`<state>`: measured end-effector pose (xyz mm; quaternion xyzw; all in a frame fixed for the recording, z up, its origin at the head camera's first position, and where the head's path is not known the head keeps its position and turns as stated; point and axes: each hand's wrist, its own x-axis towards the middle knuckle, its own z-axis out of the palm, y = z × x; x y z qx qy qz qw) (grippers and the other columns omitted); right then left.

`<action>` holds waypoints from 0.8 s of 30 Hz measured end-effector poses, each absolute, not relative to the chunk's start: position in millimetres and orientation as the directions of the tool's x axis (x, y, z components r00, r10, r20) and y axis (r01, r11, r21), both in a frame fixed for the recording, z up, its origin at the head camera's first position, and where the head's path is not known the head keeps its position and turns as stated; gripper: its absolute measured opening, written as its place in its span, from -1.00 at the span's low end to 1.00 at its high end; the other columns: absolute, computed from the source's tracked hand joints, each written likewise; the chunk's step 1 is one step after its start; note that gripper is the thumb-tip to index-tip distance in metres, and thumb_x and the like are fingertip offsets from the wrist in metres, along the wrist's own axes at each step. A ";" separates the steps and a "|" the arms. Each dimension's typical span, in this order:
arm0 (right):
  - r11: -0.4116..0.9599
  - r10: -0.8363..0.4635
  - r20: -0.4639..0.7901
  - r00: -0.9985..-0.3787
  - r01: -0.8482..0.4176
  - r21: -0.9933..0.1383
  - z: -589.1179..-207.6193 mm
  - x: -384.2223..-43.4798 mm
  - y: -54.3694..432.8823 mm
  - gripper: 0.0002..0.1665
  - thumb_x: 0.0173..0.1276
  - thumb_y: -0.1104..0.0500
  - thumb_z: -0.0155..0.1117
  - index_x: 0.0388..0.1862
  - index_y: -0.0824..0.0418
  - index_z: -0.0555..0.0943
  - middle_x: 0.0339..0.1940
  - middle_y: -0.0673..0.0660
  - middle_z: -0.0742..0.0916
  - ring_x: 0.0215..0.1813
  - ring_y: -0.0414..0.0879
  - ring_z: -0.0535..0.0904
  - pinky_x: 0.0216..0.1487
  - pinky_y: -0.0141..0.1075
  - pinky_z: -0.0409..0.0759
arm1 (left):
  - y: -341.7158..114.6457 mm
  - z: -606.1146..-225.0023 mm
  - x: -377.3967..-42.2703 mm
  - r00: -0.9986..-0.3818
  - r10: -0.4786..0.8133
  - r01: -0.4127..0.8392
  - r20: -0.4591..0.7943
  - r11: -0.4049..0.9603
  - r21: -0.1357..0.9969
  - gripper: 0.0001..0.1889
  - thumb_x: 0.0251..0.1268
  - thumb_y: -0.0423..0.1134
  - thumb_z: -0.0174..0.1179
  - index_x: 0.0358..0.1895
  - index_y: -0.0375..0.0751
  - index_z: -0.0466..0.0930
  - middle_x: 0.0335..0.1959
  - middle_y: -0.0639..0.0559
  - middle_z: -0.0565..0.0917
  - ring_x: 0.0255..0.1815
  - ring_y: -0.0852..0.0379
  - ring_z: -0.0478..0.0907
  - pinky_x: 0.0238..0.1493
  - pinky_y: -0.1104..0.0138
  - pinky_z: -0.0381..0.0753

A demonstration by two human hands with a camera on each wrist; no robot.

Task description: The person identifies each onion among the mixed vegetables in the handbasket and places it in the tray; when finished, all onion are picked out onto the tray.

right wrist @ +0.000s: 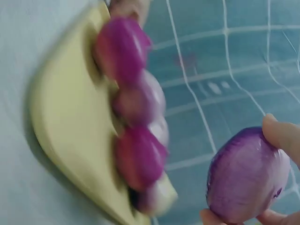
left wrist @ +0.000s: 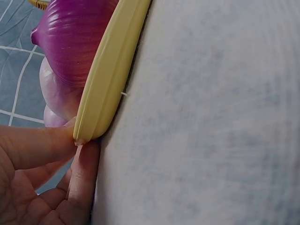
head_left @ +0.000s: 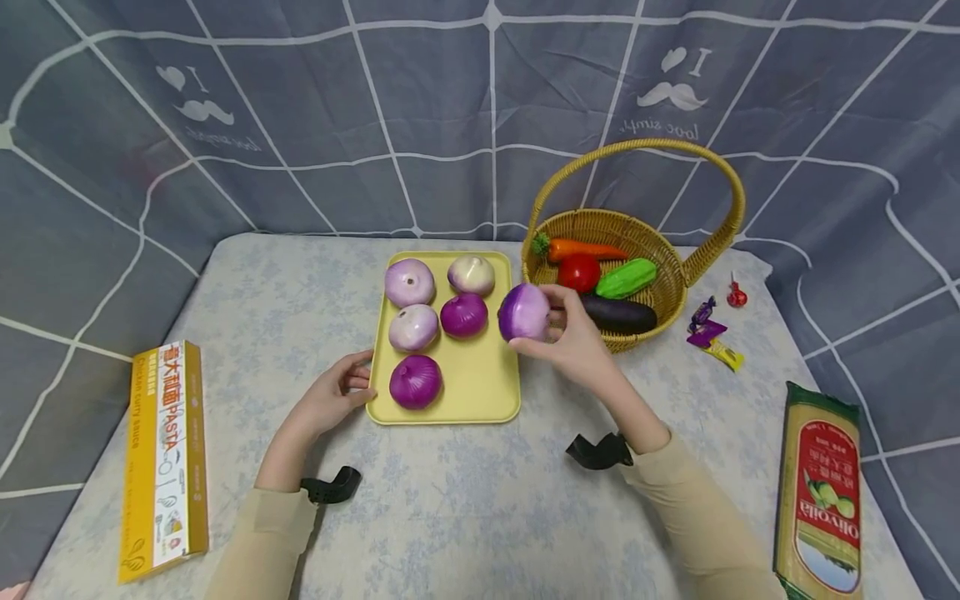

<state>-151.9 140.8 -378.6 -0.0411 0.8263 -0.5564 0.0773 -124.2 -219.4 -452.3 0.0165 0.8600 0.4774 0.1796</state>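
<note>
A yellow tray (head_left: 480,387) lies on the table with several onions on it, among them a deep purple onion (head_left: 416,382) at the near left and a pale onion (head_left: 409,282) at the far left. My left hand (head_left: 330,397) pinches the tray's left edge; in the left wrist view the thumb (left wrist: 42,145) lies on the rim with fingers below it. My right hand (head_left: 576,346) grips a purple-and-white onion (head_left: 524,312), held between thumb and fingers above the tray's right edge. The same onion (right wrist: 248,176) shows clear of the tray in the right wrist view.
Right of the tray stands a wicker basket (head_left: 678,250) with a tall handle, holding a carrot, a tomato, a green vegetable and an eggplant. Wrapped candies (head_left: 705,333) lie beside it. A pasta box (head_left: 161,462) is at the left, a pasta bag (head_left: 819,492) at the right.
</note>
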 end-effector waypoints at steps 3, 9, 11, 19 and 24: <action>0.400 -0.209 -0.118 -0.971 0.025 -0.916 -393.7 -143.4 123.2 0.09 0.01 0.03 0.63 0.45 0.13 0.22 0.32 0.17 0.47 0.25 0.09 0.50 0.24 -0.05 0.56 | -219.5 -452.0 -123.9 -0.935 0.198 -0.145 -0.293 0.542 0.828 -0.34 0.40 -0.40 0.14 0.52 -0.31 0.13 0.10 -0.28 0.48 0.10 -0.10 0.47 0.02 0.39 0.51; 0.459 -0.290 -0.145 -0.946 -0.004 -0.888 -417.3 -135.4 100.8 0.09 -0.01 0.02 0.65 0.44 0.16 0.26 0.38 0.16 0.45 0.29 0.11 0.51 0.29 -0.05 0.51 | -219.6 -451.4 -124.0 -0.936 0.197 -0.146 -0.291 0.536 0.832 -0.33 0.40 -0.42 0.13 0.52 -0.32 0.11 0.11 -0.29 0.48 0.10 -0.11 0.47 -0.01 0.43 0.51; 0.486 -0.301 -0.126 -0.945 -0.038 -0.873 -421.8 -134.5 96.8 0.06 -0.01 0.03 0.64 0.42 0.18 0.29 0.36 0.19 0.46 0.27 0.11 0.50 0.28 -0.04 0.51 | -220.2 -451.1 -124.2 -0.936 0.198 -0.145 -0.290 0.534 0.833 -0.33 0.40 -0.42 0.12 0.52 -0.32 0.11 0.11 -0.29 0.48 0.10 -0.11 0.47 0.01 0.41 0.50; 0.580 -0.304 -0.068 -0.950 -0.128 -0.805 -430.1 -132.5 89.8 0.02 -0.02 0.03 0.64 0.40 0.19 0.35 0.28 0.22 0.48 0.23 0.08 0.50 0.26 0.00 0.51 | -220.2 -450.1 -123.9 -0.935 0.202 -0.145 -0.291 0.532 0.834 -0.34 0.40 -0.43 0.12 0.52 -0.31 0.12 0.11 -0.28 0.48 0.09 -0.07 0.46 0.05 0.36 0.47; 0.592 -0.305 -0.075 -0.950 -0.127 -0.795 -433.9 -129.9 88.5 0.02 -0.01 0.07 0.63 0.43 0.17 0.35 0.26 0.22 0.47 0.25 0.09 0.48 0.29 0.02 0.49 | -219.2 -450.0 -123.8 -0.934 0.204 -0.144 -0.292 0.533 0.833 -0.34 0.40 -0.42 0.12 0.52 -0.30 0.12 0.11 -0.28 0.47 0.08 -0.07 0.46 0.07 0.30 0.47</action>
